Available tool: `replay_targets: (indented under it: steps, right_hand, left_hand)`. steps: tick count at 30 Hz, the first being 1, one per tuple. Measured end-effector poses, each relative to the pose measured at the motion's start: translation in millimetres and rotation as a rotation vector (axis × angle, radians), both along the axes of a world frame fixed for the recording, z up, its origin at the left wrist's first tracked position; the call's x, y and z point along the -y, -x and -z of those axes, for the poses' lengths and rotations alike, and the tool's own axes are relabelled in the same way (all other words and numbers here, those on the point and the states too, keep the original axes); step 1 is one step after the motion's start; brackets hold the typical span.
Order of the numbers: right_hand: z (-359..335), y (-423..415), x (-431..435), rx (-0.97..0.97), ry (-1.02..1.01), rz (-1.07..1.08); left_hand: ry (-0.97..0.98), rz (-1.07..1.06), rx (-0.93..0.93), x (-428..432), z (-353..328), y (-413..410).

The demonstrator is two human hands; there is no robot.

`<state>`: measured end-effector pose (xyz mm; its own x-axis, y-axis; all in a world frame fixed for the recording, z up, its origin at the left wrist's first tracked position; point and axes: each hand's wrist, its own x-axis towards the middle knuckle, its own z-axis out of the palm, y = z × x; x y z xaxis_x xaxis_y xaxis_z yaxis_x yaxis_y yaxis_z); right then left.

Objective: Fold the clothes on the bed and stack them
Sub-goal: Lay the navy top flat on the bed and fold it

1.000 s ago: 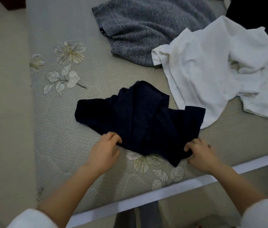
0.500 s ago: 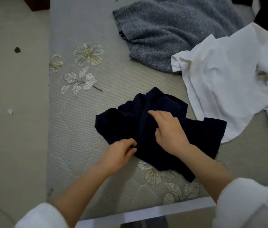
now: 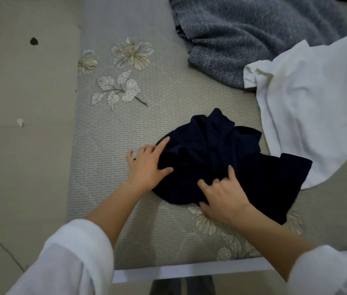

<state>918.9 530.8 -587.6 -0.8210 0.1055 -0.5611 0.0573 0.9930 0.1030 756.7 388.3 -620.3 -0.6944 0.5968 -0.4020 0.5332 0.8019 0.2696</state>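
The bed (image 3: 168, 128), a grey-green mattress with printed flowers and leaves and a white band along its near edge, lies under the navy garment (image 3: 221, 158), which sits crumpled on the near part of it. A grey knit sweater (image 3: 253, 39) is spread on the mattress beyond the navy garment, apart from it. A white shirt (image 3: 309, 116) lies rumpled beyond and to the right of the navy garment. Its lower hem touches the garment's right corner, and its upper left sleeve overlaps the sweater. At the navy garment's left edge the left hand (image 3: 147, 167) lies flat with fingers spread and straight, the forefinger and thumb pressing on the cloth. At its near edge the right hand (image 3: 221, 196) bunches the fabric with curled middle fingers, the forefinger and little finger raised. Both forearms are bare, with white sleeves pushed up. Far left of the navy garment, on the floor, lie a dark scrap (image 3: 33, 41) and a white scrap (image 3: 20, 122).
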Motion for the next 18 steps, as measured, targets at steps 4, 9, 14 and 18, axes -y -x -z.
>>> replay_targets:
  steps: [4,9,14,18]
  right_hand:
    - [-5,2,9,0.04,0.063,0.082]
    - [-33,-2,-20,-0.356,0.293,0.657]
    - [-94,-29,-56,-0.779,0.526,1.14]
    - [-153,-32,-59,-0.98,0.559,1.202]
  left_hand:
    - [-0.071,-0.118,0.031,-16,-5,4]
    - [-0.628,-0.999,0.548,-15,-48,29]
    - [-0.901,-1.192,0.775,16,-108,55]
    - [-0.952,-1.051,0.729,24,-176,45]
